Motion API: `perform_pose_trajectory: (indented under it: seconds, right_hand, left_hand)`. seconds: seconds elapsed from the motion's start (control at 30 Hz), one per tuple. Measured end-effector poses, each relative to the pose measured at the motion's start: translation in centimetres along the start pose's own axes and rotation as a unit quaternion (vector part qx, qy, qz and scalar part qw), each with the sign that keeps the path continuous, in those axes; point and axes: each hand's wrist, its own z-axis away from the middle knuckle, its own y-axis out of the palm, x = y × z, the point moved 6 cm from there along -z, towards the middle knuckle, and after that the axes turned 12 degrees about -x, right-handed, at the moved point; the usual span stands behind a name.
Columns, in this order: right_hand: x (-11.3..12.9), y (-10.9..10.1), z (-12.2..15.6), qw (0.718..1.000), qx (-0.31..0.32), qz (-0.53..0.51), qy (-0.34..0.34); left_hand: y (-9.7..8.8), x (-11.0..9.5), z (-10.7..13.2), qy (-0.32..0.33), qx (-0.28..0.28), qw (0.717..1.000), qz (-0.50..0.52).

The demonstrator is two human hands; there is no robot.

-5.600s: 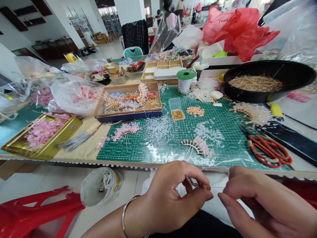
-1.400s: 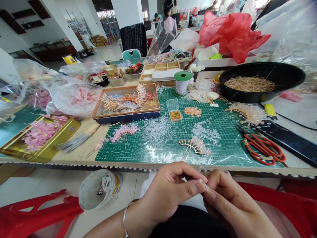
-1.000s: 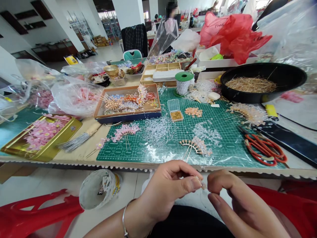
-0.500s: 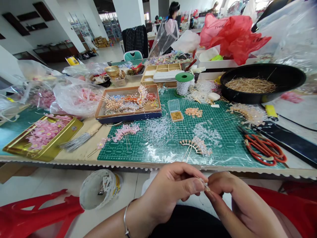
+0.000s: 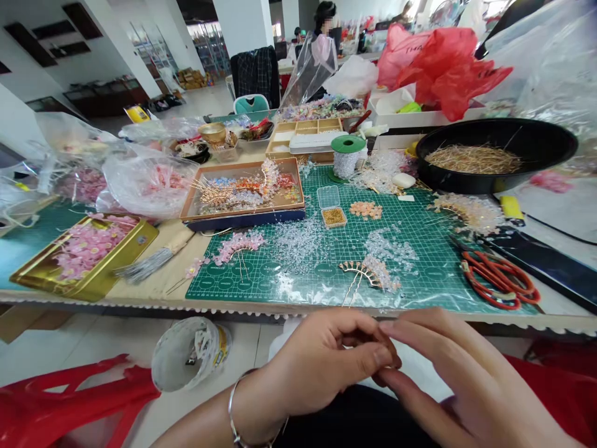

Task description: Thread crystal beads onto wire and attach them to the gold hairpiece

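Watching through the head view; both hands low, in front of the desk (image 5: 140, 291) edge. Left hand (image 5: 321, 361) curled closed, thumb against bent forefinger; whatever may sit in that pinch is hidden, so I can't say what it holds. Right hand (image 5: 466, 373) has thumb and forefinger parted, tips close about the left's fingertips; contact at the thumb likely, hard to confirm. Nearest visible work: a gold-wire comb (image 5: 368, 272), half dressed with pale beading, lying on the green mat (image 5: 431, 291) just beyond the hands, prongs toward me. Main risk, by my reckoning: if something small is in that pinch, a slip between the two sets of fingertips drops it onto the dark lap (image 5: 347, 420) or the floor, no mat beneath to catch it. My own sightline is another: the fingers cover the contact point, so a poor grip would go unseen. Second risk: a knuckle lifted carelessly could catch the comb's prongs and drag it into the clear beads (image 5: 392, 249) beside it. The gold-bead box (image 5: 334, 216) stands with its lid back; a sleeve or wrist reaching across might tip it and scatter the contents.
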Motion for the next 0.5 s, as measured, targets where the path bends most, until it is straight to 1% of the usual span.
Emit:
perform_pose_trajectory:
  seconds: [0.07,0.13,0.23,0.27,0.4,0.5]
  right_hand:
    - [-0.2,0.2,-0.5,0.997,0.071,-0.025,-0.001]
    - [-0.5,0.3,-0.9,0.992,0.12,-0.041,-0.017]
    - [-0.5,0.2,-1.7,0.983,0.16,-0.063,-0.065]
    - [-0.6,0.2,-1.9,0.979,0.175,-0.073,-0.071]
    - [-0.7,0.6,-2.4,0.965,0.24,-0.094,-0.053]
    - [-0.7,0.9,-2.6,0.965,0.246,-0.069,-0.048]
  left_hand:
    - [0.0,0.0,0.1,-0.006,0.024,0.999,-0.036]
    - [-0.1,0.1,0.2,-0.02,0.039,0.996,-0.079]
    - [-0.2,0.5,0.2,-0.042,0.058,0.991,-0.113]
    - [-0.2,0.7,0.1,-0.047,0.065,0.99,-0.115]
    - [-0.1,0.9,-0.1,-0.057,0.084,0.988,-0.114]
    - [0.2,0.8,-0.3,-0.067,0.098,0.99,-0.078]
